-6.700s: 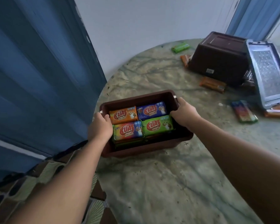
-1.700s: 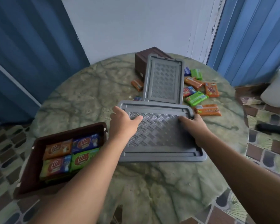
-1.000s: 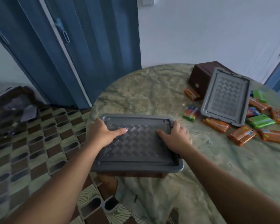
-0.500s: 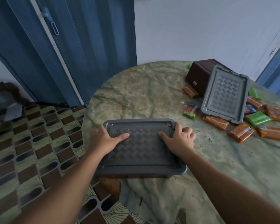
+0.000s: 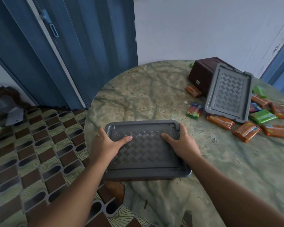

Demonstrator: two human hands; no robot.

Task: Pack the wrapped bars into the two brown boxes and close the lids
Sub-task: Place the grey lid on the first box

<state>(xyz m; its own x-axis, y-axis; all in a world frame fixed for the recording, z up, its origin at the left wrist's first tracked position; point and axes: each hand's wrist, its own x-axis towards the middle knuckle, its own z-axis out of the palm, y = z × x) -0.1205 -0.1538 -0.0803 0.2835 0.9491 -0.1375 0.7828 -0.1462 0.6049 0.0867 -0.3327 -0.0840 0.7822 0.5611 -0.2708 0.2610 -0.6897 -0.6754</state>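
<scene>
A grey lid (image 5: pixel 146 149) with a woven relief pattern was laid flat on top of a brown box (image 5: pixel 138 179), of which only a thin brown strip was seen under the lid's near edge. The box sat at the near left edge of the round marbled desk (image 5: pixel 154 95), slightly overhanging the rim. The left hand (image 5: pixel 105 145) was placed on the lid's left side, the thumb stretched across the top and the remaining fingers wrapped down over the left edge. The right hand (image 5: pixel 182 144) was set on the right side in the same way, its thumb lying on the patterned surface and its fingers (image 5: pixel 181 128) curled over the far right corner. Both hands were thus clamped on the lid's edges, thumbs spread from the other fingers.

At the far right of the desk a second brown box (image 5: pixel 202 76) was seen lying on its side, and a second grey lid (image 5: pixel 229 92) was propped against it, tilted. Loose wrapped bars were scattered around them: an orange bar (image 5: pixel 193 91) just beside the box, a rainbow-coloured bar (image 5: pixel 194 110) left of the propped lid, an orange bar (image 5: pixel 220 122) at the lid's near edge, another orange bar (image 5: pixel 246 133) further right, and a green bar (image 5: pixel 261 115) beyond it. More bars lay towards the right edge of the view.

A brown and cream tiled floor (image 5: pixel 31 153) and a blue folding door (image 5: pixel 64 46) were visible to the left.
</scene>
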